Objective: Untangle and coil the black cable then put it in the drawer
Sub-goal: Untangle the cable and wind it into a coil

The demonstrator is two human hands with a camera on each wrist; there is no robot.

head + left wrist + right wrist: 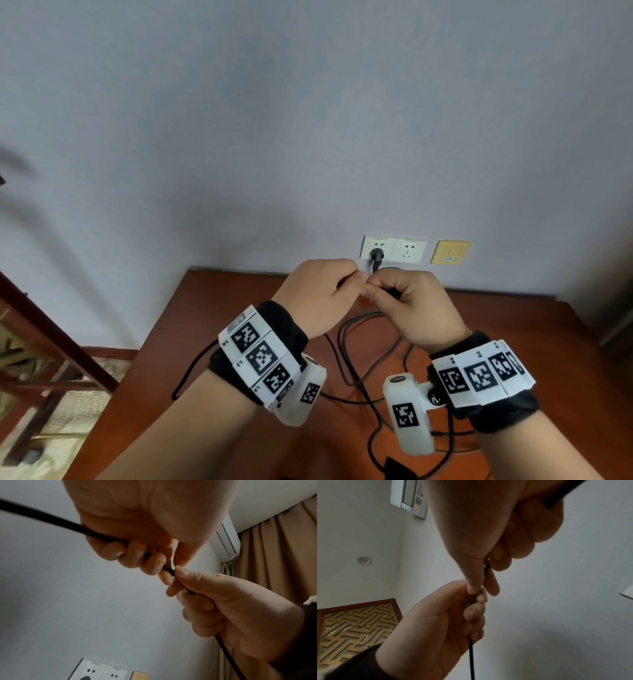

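The black cable (352,359) lies in loose tangled loops on the reddish-brown table (212,325). A stretch of it is lifted between my two hands. My left hand (342,279) curls round the cable (42,513), which runs out past its little finger. My right hand (380,289) pinches the same cable (471,655) right beside it, thumb tip against my left fingers (154,563). The two fists touch just in front of the wall. Further cable hangs from my right hand (231,608) down to the table. No drawer shows in any view.
A double white wall socket (407,248) with a black plug (376,255) in its left half sits just behind my hands, a yellow plate (450,251) beside it. A dark wooden frame (51,342) stands left of the table. A small black object (397,467) lies at the near edge.
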